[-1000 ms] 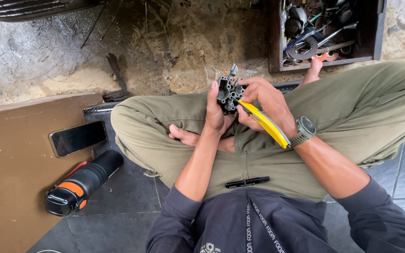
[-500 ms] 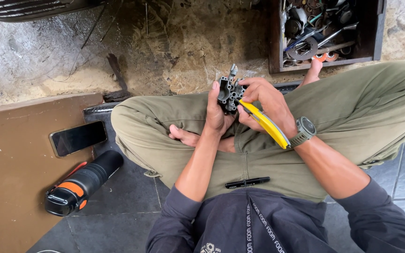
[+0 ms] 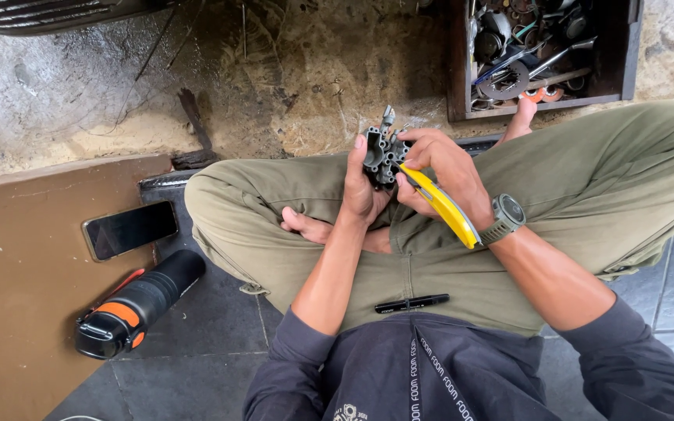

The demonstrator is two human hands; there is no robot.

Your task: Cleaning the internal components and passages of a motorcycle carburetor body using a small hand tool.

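- Two surfaces meet: dark floor tiles (image 3: pixel 196 351) and rough dirt ground (image 3: pixel 313 70).
- Left hand (image 3: pixel 362 187) grips a grey metal part (image 3: pixel 384 152); right hand (image 3: pixel 442 168) closes on a yellow-handled tool (image 3: pixel 446 209), tip hidden.
- Toolbox (image 3: pixel 544 54) cut off at top.

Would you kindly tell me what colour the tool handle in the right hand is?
Bright yellow handle, held in the right hand; clearest in the head view.

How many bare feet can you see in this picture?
2. One foot lies tucked under the crossed legs, just below the left hand. The other foot shows only partly, past the right knee beside the wooden box.
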